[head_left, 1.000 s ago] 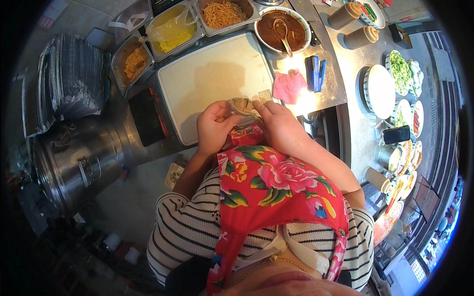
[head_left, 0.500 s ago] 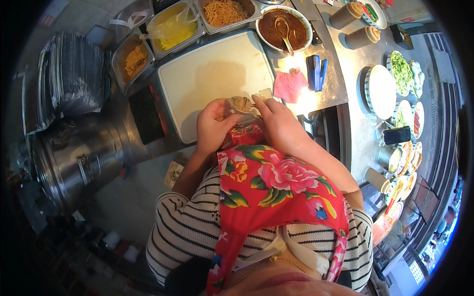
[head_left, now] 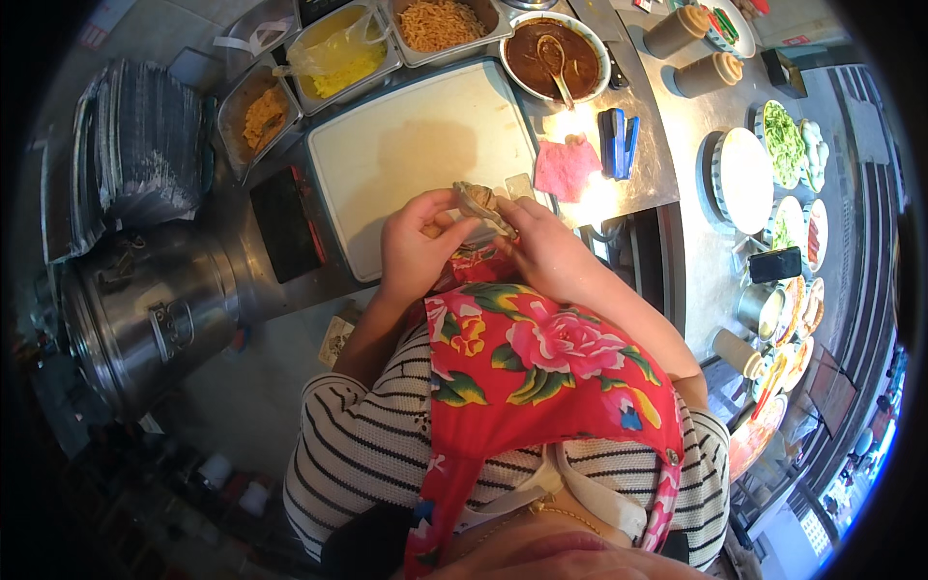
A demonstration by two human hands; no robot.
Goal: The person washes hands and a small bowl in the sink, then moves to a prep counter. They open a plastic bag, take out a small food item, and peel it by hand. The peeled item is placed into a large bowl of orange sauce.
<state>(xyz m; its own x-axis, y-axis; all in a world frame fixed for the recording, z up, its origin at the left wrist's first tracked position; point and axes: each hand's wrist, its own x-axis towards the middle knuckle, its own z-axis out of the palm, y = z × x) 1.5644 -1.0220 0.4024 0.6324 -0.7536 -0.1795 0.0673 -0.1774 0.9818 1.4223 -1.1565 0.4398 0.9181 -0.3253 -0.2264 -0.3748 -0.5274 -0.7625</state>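
Note:
Both my hands hold a small, greyish, folded piece (head_left: 480, 202) with a brownish inside, above the near edge of a white cutting board (head_left: 367, 121). It could be a filled wrapper, but I cannot make out its exact kind. My left hand (head_left: 418, 242) pinches its left side between thumb and bent fingers. On its right side, my right hand (head_left: 541, 244) has its fingers closed on the rim. The piece is tilted, and my fingers cover part of it. Just below the hands lies the red floral apron (head_left: 551, 348) I wear.
Beyond the board stand metal trays of yellow shreds (head_left: 336, 79), orange-brown shreds (head_left: 435, 24) and orange food (head_left: 264, 118). A sauce bowl (head_left: 517, 72) holds a spoon. Rightward lie a pink cloth (head_left: 565, 166), a blue stapler (head_left: 617, 143) and several plates; leftward, a steel drum (head_left: 145, 319).
The greyish piece has turned from lying fairly flat to a steeper tilt, its upper end raised. My right fingers have shifted down along its right side; my left hand has barely moved.

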